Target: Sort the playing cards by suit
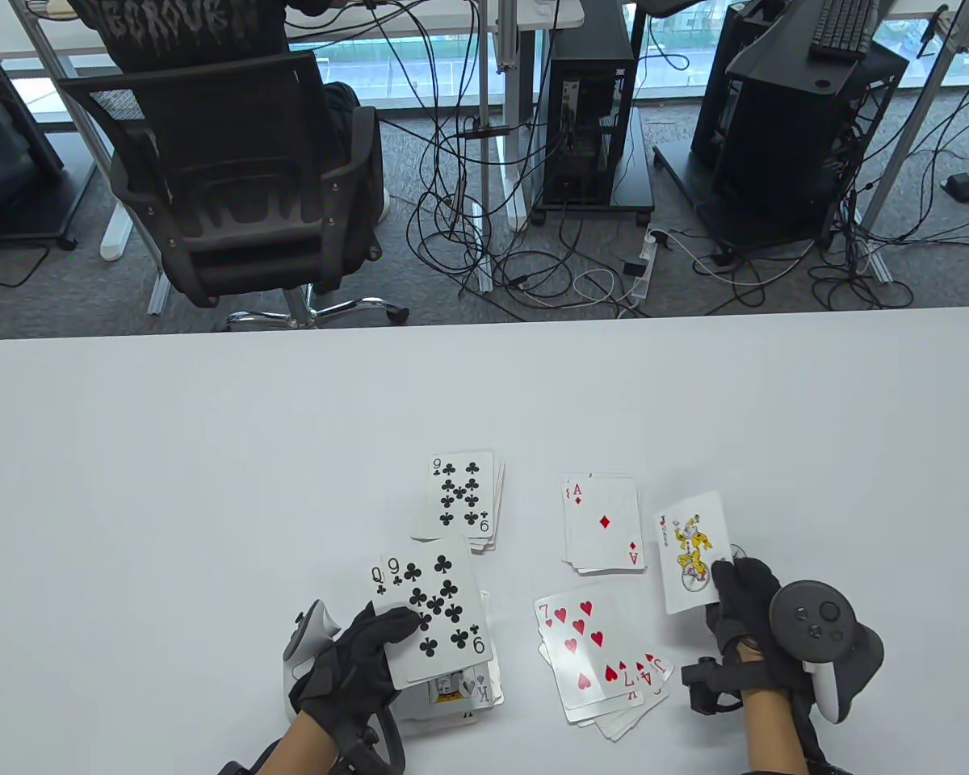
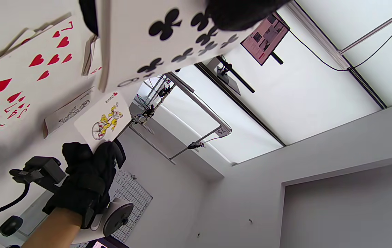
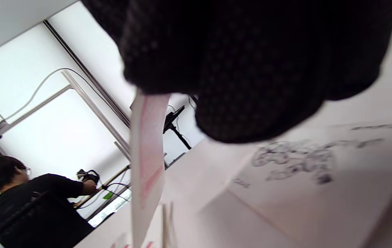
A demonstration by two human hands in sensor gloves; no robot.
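Table view: right hand (image 1: 743, 601) pinches the joker (image 1: 693, 550) beside the diamonds pile (image 1: 604, 523); left hand (image 1: 355, 654) grips the deck (image 1: 434, 615) (9 of clubs up). Park joker apart, no suit.

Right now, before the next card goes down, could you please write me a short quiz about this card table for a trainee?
1. True or false: the right hand holds a joker card.
2. Which card lies on top of the pile nearest the right hand?
A. ace of diamonds
B. seven of hearts
C. nine of clubs
3. Fill in: the left hand holds a nine of ____ on top of the cards in its grip.

Key
1. True; the joker card is pinched at its lower edge, above the table.
2. B; the ace of diamonds tops the pile farther back.
3. Clubs.
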